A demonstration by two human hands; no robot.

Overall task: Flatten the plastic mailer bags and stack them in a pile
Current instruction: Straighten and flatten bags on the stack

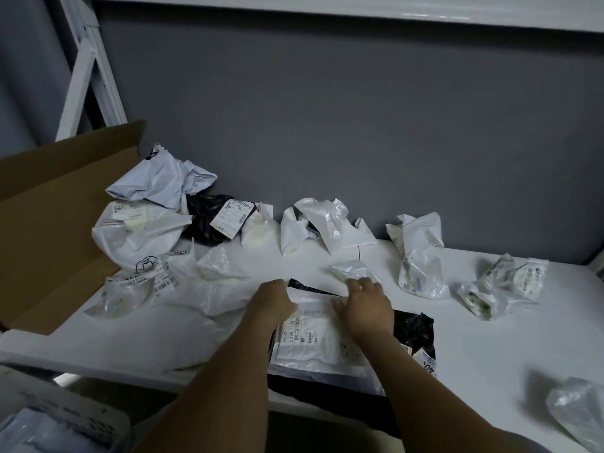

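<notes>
A flat white mailer bag (313,341) with a printed label lies on a black mailer bag (415,328) at the table's front edge. My left hand (273,300) rests on the white bag's far left corner, fingers bent over its edge. My right hand (366,305) presses flat on its far right part. Several crumpled white mailer bags sit beyond: a large one (137,233) at the left, one (313,223) by the wall, one (421,269) at the right. A crumpled black mailer bag (209,220) lies among them.
An open cardboard box (49,223) lies on its side at the left of the white table (474,348). A grey wall stands behind. More crumpled bags lie at the far right (503,286) and near right corner (578,410). A white shelf frame (88,76) rises at the back left.
</notes>
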